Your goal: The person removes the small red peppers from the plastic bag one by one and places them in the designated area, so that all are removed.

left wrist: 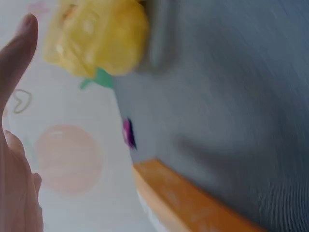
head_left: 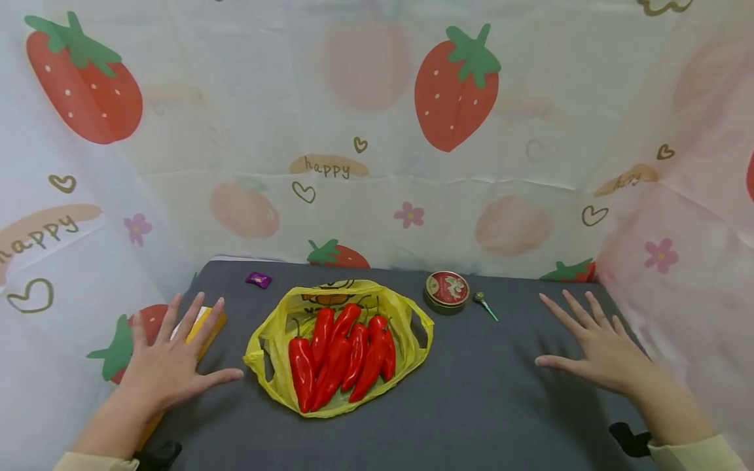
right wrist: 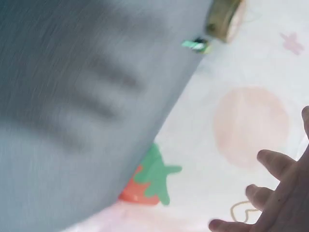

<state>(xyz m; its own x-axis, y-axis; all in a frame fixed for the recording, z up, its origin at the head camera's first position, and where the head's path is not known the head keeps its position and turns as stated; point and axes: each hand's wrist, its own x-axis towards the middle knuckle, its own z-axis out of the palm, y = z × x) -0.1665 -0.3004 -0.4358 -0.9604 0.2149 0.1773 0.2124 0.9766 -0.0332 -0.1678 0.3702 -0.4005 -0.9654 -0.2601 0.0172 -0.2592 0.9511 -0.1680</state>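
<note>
My left hand is spread above the left side of the dark table, holding nothing. Under and behind it is an orange-yellow box, partly hidden by the hand. My right hand hovers over the table's right side, fingers spread, also holding nothing. Between the hands lies a yellow plastic bag, its mouth spread wide, with several red peppers inside. The left wrist view shows the bag and the box blurred.
A purple wrapped candy lies at the back left. Behind the bag's right side stands a round red-lidded tin, with a lollipop on a green stick beside it. A strawberry-print cloth hangs behind the table and along both sides.
</note>
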